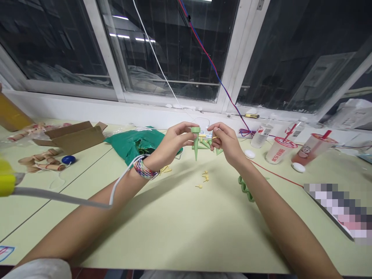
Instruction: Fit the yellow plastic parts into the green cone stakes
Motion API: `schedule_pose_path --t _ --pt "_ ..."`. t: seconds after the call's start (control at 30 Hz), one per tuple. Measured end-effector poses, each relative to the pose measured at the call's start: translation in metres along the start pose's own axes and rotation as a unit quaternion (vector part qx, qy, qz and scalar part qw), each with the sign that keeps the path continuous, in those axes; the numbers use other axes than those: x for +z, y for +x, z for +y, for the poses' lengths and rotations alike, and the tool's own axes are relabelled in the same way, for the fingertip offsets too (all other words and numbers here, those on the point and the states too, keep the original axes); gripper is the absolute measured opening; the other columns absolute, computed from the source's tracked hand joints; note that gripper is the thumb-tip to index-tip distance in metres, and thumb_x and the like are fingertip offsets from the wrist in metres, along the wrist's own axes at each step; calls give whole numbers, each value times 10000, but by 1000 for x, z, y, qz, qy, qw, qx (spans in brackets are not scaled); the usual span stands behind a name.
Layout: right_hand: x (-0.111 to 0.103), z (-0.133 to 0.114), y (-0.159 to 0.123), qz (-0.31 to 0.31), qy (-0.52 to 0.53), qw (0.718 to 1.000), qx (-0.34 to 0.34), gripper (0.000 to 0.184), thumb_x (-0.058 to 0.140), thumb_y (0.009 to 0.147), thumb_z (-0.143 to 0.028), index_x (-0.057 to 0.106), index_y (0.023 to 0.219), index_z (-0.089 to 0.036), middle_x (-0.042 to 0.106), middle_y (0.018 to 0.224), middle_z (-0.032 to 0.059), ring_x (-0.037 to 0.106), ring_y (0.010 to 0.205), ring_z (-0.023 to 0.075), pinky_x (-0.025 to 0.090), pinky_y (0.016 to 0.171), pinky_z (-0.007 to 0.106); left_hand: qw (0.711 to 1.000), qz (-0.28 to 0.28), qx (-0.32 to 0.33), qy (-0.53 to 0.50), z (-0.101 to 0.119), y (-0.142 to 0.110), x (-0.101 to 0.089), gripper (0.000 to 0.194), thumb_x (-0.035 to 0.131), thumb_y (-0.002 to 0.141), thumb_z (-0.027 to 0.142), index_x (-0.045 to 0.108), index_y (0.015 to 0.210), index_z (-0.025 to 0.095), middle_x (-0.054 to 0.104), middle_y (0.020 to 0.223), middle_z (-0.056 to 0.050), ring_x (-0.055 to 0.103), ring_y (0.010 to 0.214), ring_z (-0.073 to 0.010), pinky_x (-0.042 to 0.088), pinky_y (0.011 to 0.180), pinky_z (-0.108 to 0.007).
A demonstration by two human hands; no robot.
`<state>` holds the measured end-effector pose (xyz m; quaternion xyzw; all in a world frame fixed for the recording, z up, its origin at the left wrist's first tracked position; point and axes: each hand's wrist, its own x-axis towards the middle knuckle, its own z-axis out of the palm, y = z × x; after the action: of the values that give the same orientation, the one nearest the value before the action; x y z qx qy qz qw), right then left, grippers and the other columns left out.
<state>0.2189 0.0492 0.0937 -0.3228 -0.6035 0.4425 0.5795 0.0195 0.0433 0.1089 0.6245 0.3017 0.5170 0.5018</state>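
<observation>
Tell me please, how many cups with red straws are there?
2. One cup stands to the right of the right hand; the other cup stands farther right, beside the first. I see no others.

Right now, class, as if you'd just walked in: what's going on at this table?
A person's left hand holds a green spike, tip down, above the table. The right hand, apart from it, pinches a small yellow piece. More yellow pieces lie below, and a green bag sits beyond the left wrist.
</observation>
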Motion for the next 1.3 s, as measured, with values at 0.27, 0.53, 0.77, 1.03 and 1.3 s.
schedule_pose_path --t 0.27,0.53,0.77,1.03,1.3 --pt "11 5 -5 -17 -8 999 -36 207 661 832 -357 525 946 -251 475 743 -72 501 579 108 525 559 274 999 -39 -14 -19 -2 -2 3 294 817 819 260 775 1107 221 720 978 -50 697 937 -212 558 844 -353" --pt "7 0 -5 19 -28 993 -112 336 849 794 -395 565 882 -238 630 830 -27 631 697 134 582 675 303 992 -49 -46 -108 1 0 3 288 855 791 232 748 1054 183 755 999 -66 747 951 -230 580 951 -404" --pt "4 -4 -8 7 -94 979 -179 178 848 840 -340 717 898 -235 766 1021 45 724 905 193 620 794 341 976 -46 -98 -188 8 4 0 131 824 809 181 696 783 185 730 904 -54 721 918 -206 584 945 -356" --pt "5 -5 -11 63 -143 971 -182 197 818 882 -416 776 942 -233 788 966 47 745 877 203 625 800 339 981 -29 -82 -174 4 6 0 157 869 798 220 749 891 178 764 959 -66 736 968 -213 578 980 -365" --pt "0 0 -4 51 -145 985 -75 522 699 934 -644 664 659 -201 622 547 8 591 538 147 524 596 288 997 -2 18 -71 5 -1 4 491 926 725 249 739 1176 195 763 1149 -95 725 1064 -243 563 963 -396"
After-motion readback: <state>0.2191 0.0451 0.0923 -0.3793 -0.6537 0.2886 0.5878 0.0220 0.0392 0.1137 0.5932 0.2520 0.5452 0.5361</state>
